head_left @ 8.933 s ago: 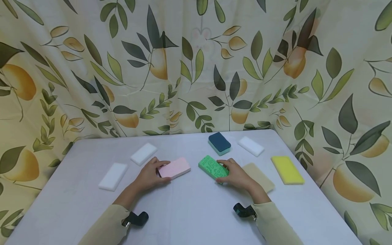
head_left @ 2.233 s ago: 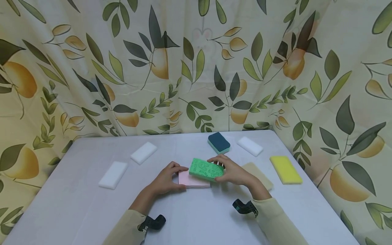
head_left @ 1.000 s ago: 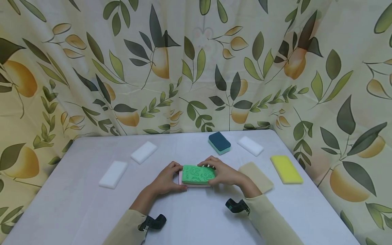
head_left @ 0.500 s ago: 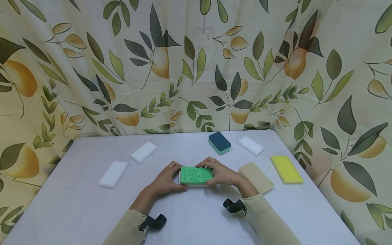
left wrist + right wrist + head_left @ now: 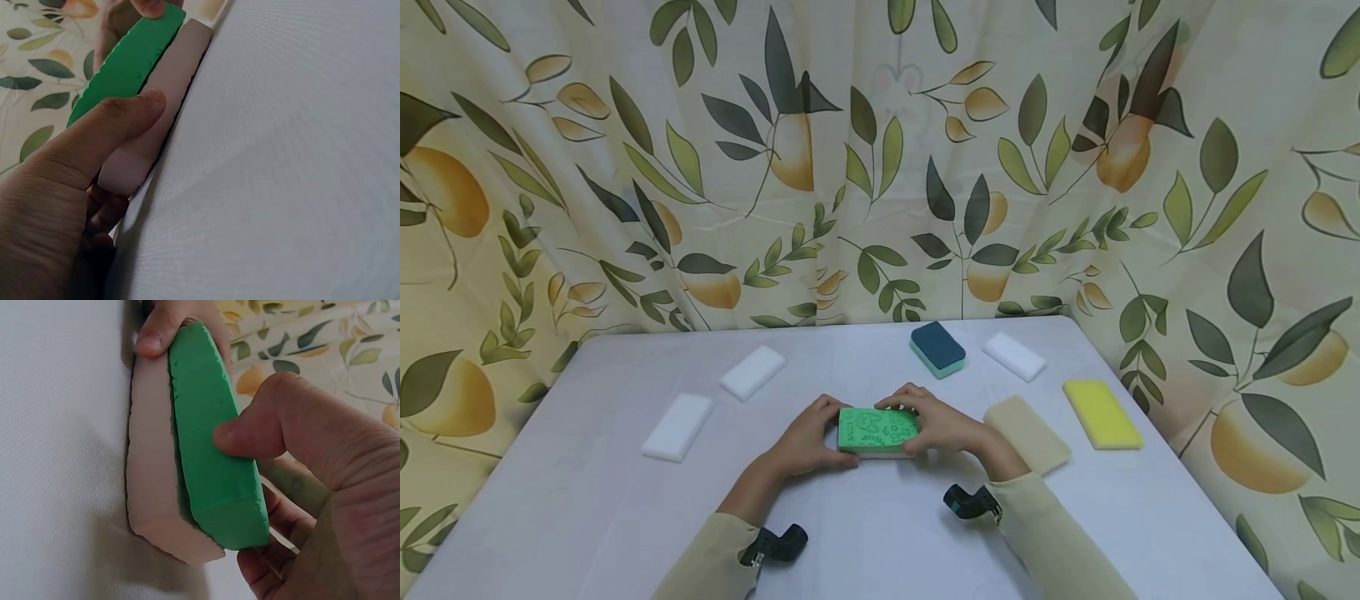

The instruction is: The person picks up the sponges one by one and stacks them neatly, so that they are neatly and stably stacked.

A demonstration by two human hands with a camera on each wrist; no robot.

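Observation:
A green patterned sponge (image 5: 874,427) lies flat on top of a pink sponge (image 5: 150,462), their long sides nearly lined up at the middle of the table. My right hand (image 5: 946,423) grips the right end of the green one, thumb on its near side and fingers on the far side. At the left end, my left hand (image 5: 805,437) holds the pink sponge, its thumb (image 5: 147,109) pressed on the near side. In the head view the green sponge covers most of the pink one.
White sponges (image 5: 677,427) (image 5: 752,373) lie to the left, another white sponge (image 5: 1014,357) at the back right. A dark-topped sponge (image 5: 937,348) sits at the back, a beige pad (image 5: 1028,433) beside my right wrist, a yellow sponge (image 5: 1102,414) farther right. A patterned curtain (image 5: 880,250) hangs behind.
Both sponges came together at the middle. My right hand brought the green sponge left and onto the pink one, turned it straight, then slid it slightly left. Lately my left hand has stayed put.

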